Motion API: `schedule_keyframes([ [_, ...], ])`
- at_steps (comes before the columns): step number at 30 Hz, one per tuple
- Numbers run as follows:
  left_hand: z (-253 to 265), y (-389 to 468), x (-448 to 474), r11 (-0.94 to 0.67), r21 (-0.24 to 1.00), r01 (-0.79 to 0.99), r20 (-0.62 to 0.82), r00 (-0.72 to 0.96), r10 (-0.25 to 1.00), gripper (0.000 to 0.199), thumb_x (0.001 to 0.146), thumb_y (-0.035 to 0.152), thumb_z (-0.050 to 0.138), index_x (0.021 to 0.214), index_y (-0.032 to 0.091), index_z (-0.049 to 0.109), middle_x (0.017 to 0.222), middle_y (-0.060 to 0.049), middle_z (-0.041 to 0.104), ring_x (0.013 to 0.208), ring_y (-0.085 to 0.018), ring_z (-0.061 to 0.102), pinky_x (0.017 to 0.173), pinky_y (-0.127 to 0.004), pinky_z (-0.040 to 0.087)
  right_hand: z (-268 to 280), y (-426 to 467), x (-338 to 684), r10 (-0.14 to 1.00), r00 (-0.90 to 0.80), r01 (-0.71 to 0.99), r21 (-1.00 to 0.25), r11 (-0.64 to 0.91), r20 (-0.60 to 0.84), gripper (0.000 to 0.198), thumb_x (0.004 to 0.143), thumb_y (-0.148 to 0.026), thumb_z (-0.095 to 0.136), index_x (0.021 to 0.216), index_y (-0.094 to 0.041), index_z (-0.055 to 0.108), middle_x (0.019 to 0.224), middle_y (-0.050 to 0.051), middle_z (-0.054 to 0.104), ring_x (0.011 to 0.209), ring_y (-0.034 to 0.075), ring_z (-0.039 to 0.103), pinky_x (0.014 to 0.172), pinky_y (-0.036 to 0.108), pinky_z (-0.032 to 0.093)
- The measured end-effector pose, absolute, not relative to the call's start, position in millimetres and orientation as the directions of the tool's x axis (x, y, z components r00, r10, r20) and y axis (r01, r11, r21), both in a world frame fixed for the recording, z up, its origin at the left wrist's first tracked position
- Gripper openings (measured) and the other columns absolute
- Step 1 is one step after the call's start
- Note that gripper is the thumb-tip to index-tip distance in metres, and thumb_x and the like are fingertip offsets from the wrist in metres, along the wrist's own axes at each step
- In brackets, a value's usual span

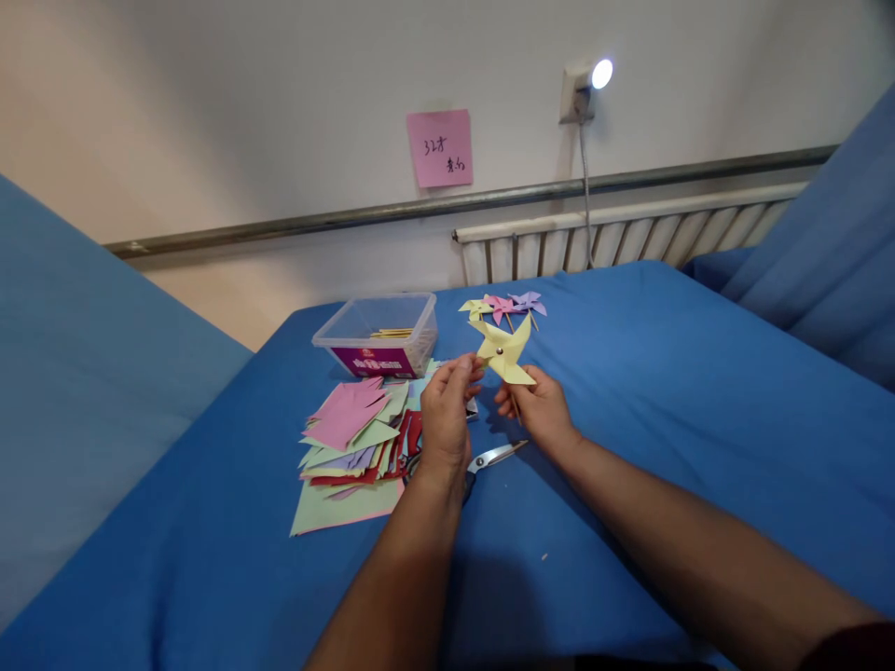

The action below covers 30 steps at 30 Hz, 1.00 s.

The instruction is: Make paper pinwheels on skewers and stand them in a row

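A pale yellow paper pinwheel [509, 362] with a pin at its centre is held up in front of me. My right hand [545, 408] is closed around its thin wooden stick, just below the blades. At the pinwheel's left blade, the fingers of my left hand [447, 405] are pinched together against the paper's edge. Scissors [493, 457] lie on the blue cloth below, their handles partly covered by my left wrist. Left of that wrist is a messy stack of cut coloured paper [350, 419].
A clear plastic box [425, 321] containing wooden sticks [392, 333] stands behind the paper. Three finished pinwheels, yellow [475, 308], pink [499, 308] and purple [529, 302], lie farther back on the blue-covered table [664, 401]. A radiator [629, 233] runs along the wall.
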<state>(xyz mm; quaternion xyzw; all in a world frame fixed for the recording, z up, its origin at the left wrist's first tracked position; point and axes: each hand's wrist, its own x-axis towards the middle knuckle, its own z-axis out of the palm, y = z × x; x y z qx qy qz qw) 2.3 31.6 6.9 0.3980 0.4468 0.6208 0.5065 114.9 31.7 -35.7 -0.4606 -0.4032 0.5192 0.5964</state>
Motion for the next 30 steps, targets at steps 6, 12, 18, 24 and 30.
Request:
schedule_keyframes([
  [6,4.2,37.9,-0.1,-0.084,0.957,-0.278,-0.015,-0.336,0.942,0.045,0.061,0.038,0.076,0.098,0.014,0.066,0.097,-0.007,0.066,0.082,-0.014,0.060,0.068,-0.024,0.044,-34.5,33.7,112.4,0.997,0.063,-0.343,-0.939,-0.012,-0.036,0.040,0.067,-0.055,0.066,0.074,-0.017,0.054,0.054,-0.002,0.062,0.039,0.009,0.054,0.036,0.019,0.038],
  [12,1.9,34.1,2.8,-0.018,0.963,-0.269,-0.044,-0.220,0.974,0.040,0.063,0.041,0.076,0.092,0.015,0.066,0.085,-0.004,0.065,0.072,-0.012,0.058,0.067,-0.024,0.044,-36.2,28.9,108.7,1.000,0.011,-0.318,-0.948,0.012,0.009,0.039,0.069,-0.053,0.067,0.078,-0.017,0.054,0.055,-0.003,0.062,0.040,0.009,0.055,0.037,0.018,0.038],
  [18,2.5,30.5,6.5,-0.027,0.941,-0.337,-0.028,-0.156,0.987,0.036,0.063,0.041,0.076,0.086,0.016,0.065,0.083,-0.004,0.066,0.068,-0.012,0.059,0.065,-0.024,0.045,-41.9,28.6,106.4,0.999,-0.018,-0.312,-0.950,0.020,0.027,0.040,0.071,-0.054,0.066,0.081,-0.018,0.054,0.055,-0.004,0.062,0.041,0.010,0.056,0.039,0.020,0.040],
  [24,0.7,29.7,8.3,-0.052,0.935,-0.351,-0.009,-0.170,0.985,0.031,0.061,0.034,0.078,0.081,0.015,0.063,0.069,0.000,0.061,0.054,-0.009,0.054,0.049,-0.020,0.039,-43.5,24.6,104.3,0.995,-0.083,-0.295,-0.955,0.036,0.063,0.037,0.073,-0.055,0.064,0.076,-0.019,0.055,0.059,-0.003,0.064,0.043,0.010,0.057,0.041,0.020,0.040],
  [30,2.8,30.4,6.3,-0.053,0.918,-0.394,-0.042,-0.228,0.973,0.035,0.057,0.028,0.080,0.084,0.013,0.065,0.076,-0.002,0.067,0.062,-0.011,0.060,0.063,-0.024,0.048,-39.9,26.6,111.5,0.994,-0.100,-0.387,-0.922,-0.006,0.036,0.033,0.071,-0.051,0.068,0.073,-0.019,0.059,0.060,-0.003,0.063,0.051,0.011,0.058,0.051,0.023,0.045],
])
